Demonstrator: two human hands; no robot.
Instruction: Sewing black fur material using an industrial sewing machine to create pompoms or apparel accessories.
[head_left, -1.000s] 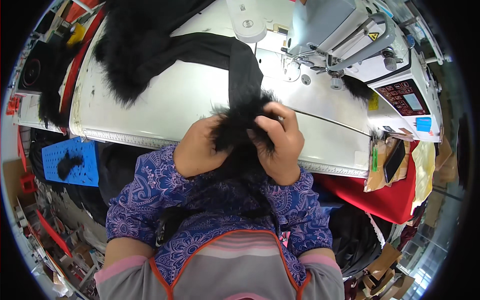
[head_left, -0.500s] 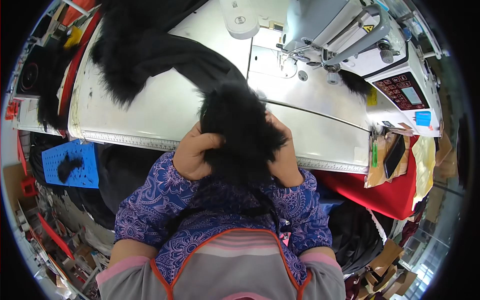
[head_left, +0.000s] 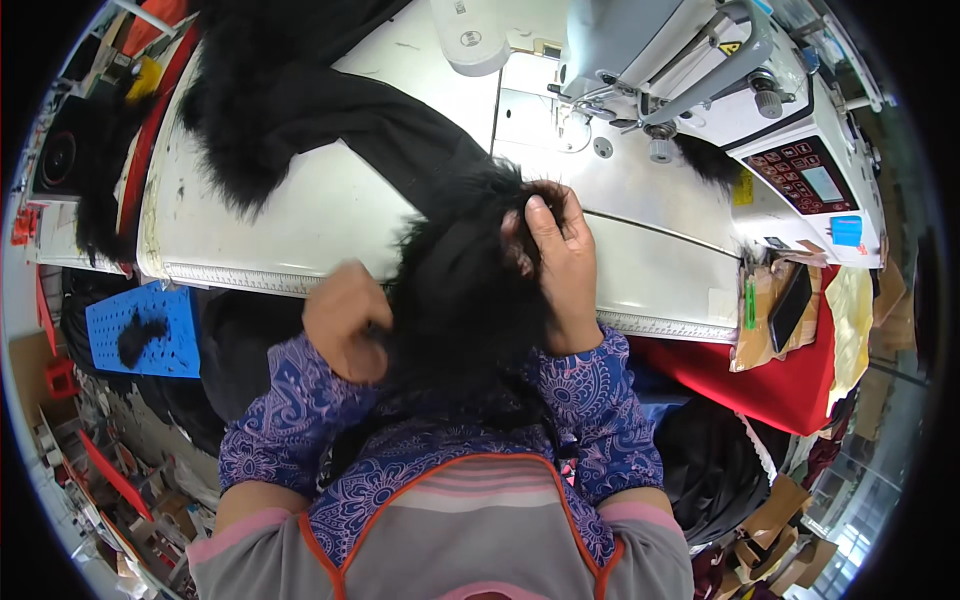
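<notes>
A black fabric piece with fur trim (head_left: pixel 460 290) lies bunched at the table's front edge, its lower part hanging over my lap. My right hand (head_left: pixel 565 260) pinches the fur at its right edge, thumb on top, the fingers partly hidden behind the fur. To the left of the fur, my left hand (head_left: pixel 348 318) is smeared by motion, its fingers curled near the fur's edge. Whether it holds any of the fur cannot be made out. From the bunch, a smooth black fabric strip (head_left: pixel 400 125) runs back to more black fur (head_left: pixel 235 130) at the far left.
A sewing machine (head_left: pixel 650 60) with a control panel (head_left: pixel 800 178) stands at the back right of the white table (head_left: pixel 270 235). A measuring tape (head_left: pixel 240 278) lines its front edge. Phone (head_left: pixel 790 308) and cardboard lie at right, a blue perforated tray (head_left: pixel 180 345) at left.
My left hand has let go of its earlier grip and moved left and down, away from the fur. My right hand has risen along the fur's right edge, its thumb now on top.
</notes>
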